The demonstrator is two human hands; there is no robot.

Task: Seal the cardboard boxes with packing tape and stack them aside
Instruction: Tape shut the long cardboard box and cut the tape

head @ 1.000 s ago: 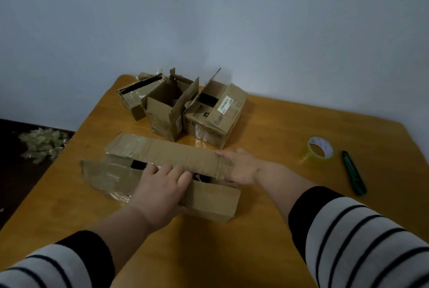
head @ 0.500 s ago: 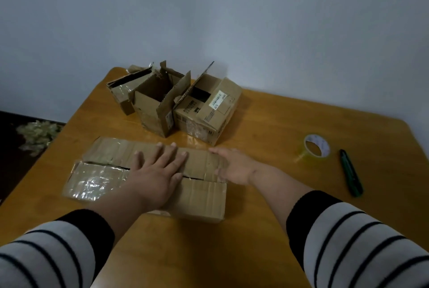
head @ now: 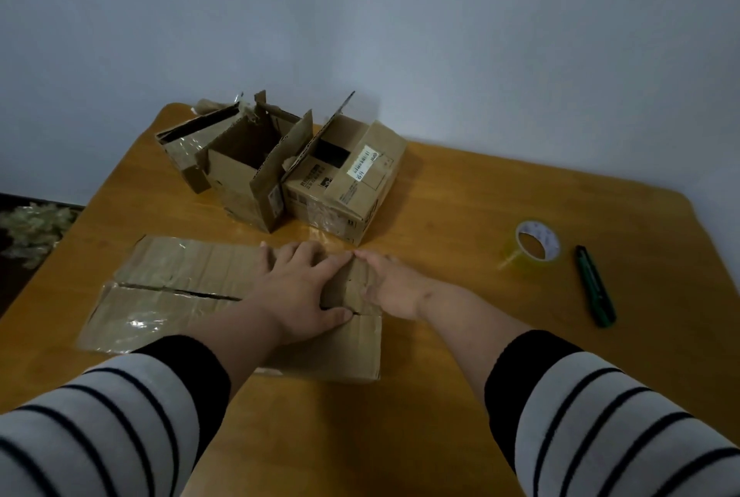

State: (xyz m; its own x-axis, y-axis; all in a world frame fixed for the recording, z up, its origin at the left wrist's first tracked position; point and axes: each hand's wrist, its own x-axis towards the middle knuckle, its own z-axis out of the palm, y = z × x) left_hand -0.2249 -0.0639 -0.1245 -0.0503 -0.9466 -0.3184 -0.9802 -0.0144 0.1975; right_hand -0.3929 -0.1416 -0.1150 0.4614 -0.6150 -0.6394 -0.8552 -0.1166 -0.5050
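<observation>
Both flaps of the long, flat brown cardboard box (head: pixel 176 296) now lie shut, where a second ago the far flap stood raised and the dark inside showed; the left hand (head: pixel 298 292) has slid toward the box's right end, and the right hand (head: pixel 390 288) has come in beside it. The left hand lies flat across the seam with its fingers straight and spread, pressing the flaps down. The right hand rests against the box's right end with straight, relaxed fingers, holding nothing.

The box sits on the near part of the orange-brown wooden table (head: pixel 460 196), just in front of the person. A dark slit still runs along the seam, and I judge no fresh tape crosses it; the shiny patches on the flaps look like old tape.

The roll of clear yellowish packing tape (head: pixel 534 246) lies untouched to the right, well apart from the box, with the dark green utility knife (head: pixel 594 286) just beside it. At the far left corner stand three smaller brown cardboard boxes (head: pixel 280 172), touching one another, flaps still up or ajar.

So the task looks barely begun: one box closed but not sealed, three still open, nothing stacked. A grey-white wall (head: pixel 400 16) stands behind.
</observation>
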